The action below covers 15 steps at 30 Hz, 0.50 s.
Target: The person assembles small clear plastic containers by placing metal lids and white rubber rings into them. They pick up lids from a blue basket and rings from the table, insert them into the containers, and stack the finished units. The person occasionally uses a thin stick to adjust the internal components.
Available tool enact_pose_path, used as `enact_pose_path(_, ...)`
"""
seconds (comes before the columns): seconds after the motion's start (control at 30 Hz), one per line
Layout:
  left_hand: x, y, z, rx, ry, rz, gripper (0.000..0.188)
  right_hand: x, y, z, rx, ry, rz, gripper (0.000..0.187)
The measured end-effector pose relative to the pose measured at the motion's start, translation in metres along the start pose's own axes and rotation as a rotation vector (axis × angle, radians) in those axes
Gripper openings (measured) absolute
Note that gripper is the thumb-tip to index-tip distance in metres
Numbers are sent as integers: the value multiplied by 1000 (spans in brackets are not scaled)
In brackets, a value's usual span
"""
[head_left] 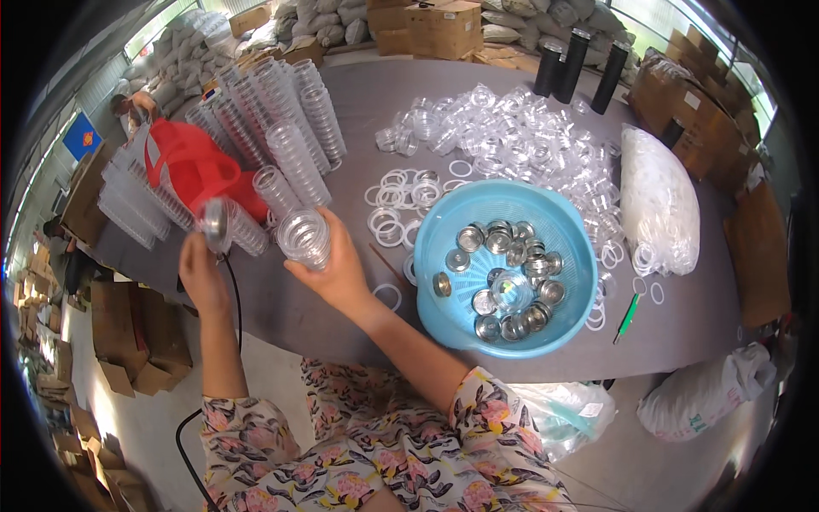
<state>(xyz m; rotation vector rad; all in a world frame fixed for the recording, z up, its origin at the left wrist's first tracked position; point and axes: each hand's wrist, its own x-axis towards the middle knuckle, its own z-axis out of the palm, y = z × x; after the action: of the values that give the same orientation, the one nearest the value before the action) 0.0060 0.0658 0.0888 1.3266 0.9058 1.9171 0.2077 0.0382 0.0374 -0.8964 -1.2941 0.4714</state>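
My right hand (333, 273) is wrapped round a short stack of clear round plastic containers (304, 239), their open rims facing up. To its left, my left hand (203, 271) is raised with its fingers closed on a silver round lid (214, 222), which is smeared by motion. Just beyond that lid lie a red cloth-like bag (192, 162) and tall stacks of clear containers (299, 162). A light-blue plastic basin (431, 290) right of my right hand holds several silver round lids (536, 317) and one clear container (512, 291).
A heap of clear plastic pieces (520, 128) covers the far right, beside white rings (388, 198). Black cylinders (574, 64) stand behind it. A filled plastic bag (659, 200) and a green-handled tool (628, 320) lie right of the basin. A black cable (240, 299) hangs over the left edge.
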Motion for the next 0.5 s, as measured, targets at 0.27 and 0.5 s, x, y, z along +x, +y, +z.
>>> enact_pose_path(0.27, -91, -139, -60, 1045, -461, 348, 13, -62, -14, -35, -139, 58, -362, 72)
enact_pose_path(0.5, -123, -65, -31, 836, -470, 295, 17, -151, 4, -108, -157, -542, -189, 27)
